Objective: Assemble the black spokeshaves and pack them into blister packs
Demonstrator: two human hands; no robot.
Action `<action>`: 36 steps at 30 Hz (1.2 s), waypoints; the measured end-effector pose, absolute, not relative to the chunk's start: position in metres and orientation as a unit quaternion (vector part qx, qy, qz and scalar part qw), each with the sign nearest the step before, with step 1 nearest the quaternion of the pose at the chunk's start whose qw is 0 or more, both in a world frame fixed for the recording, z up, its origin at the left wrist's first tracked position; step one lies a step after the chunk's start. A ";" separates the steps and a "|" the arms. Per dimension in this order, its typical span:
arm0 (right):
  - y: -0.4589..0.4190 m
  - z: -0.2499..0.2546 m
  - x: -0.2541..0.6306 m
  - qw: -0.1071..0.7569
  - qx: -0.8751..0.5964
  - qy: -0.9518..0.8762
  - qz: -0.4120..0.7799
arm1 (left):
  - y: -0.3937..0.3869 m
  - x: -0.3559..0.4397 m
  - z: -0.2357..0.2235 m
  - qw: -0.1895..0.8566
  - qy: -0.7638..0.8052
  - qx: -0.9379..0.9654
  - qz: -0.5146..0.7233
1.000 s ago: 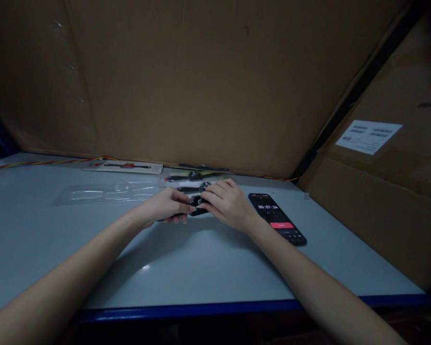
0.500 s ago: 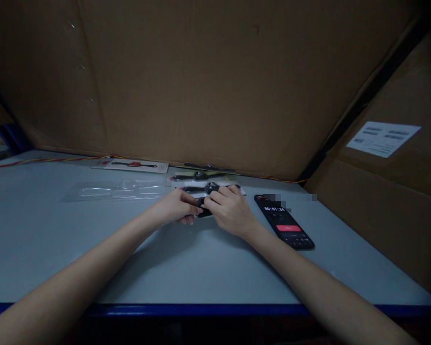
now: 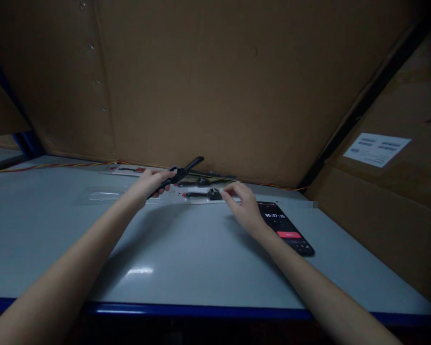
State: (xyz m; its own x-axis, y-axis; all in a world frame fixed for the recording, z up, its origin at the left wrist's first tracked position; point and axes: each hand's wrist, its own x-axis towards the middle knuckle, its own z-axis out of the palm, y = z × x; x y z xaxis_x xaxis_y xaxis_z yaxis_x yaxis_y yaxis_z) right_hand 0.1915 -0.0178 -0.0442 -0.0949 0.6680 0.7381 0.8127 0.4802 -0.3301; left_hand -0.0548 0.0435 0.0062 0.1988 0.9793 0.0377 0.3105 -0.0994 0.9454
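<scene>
My left hand [image 3: 151,182] is closed around a black watch strap [image 3: 187,168], which it holds lifted off the grey table [image 3: 187,254] and pointing up to the right. My right hand [image 3: 242,203] rests low on the table, fingers curled, with its fingertips touching a black watch [image 3: 206,194] that lies on a white card. A second black watch [image 3: 201,181] lies just behind it near the cardboard wall.
A phone [image 3: 287,227] with a running timer lies right of my right hand. A clear plastic tray [image 3: 100,195] and a printed card [image 3: 124,169] lie at the left rear. Cardboard walls [image 3: 215,86] and a box [image 3: 384,191] close the back and right.
My hands have parted. The left hand lifted the black strap up and to the left. The right hand moved back onto the watch lying on the card.
</scene>
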 end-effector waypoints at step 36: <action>0.001 0.011 0.221 0.390 -0.335 -0.857 0.040 | 0.031 -0.093 0.041 0.360 0.498 0.687 0.387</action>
State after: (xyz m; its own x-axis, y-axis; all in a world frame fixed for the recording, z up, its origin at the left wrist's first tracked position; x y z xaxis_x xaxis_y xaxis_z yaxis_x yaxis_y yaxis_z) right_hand 0.2208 0.0008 0.0112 -0.4718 0.6052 0.6412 0.5427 0.7725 -0.3298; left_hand -0.0929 0.0313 0.0406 0.2042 0.9637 0.1721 0.4066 -0.2434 0.8806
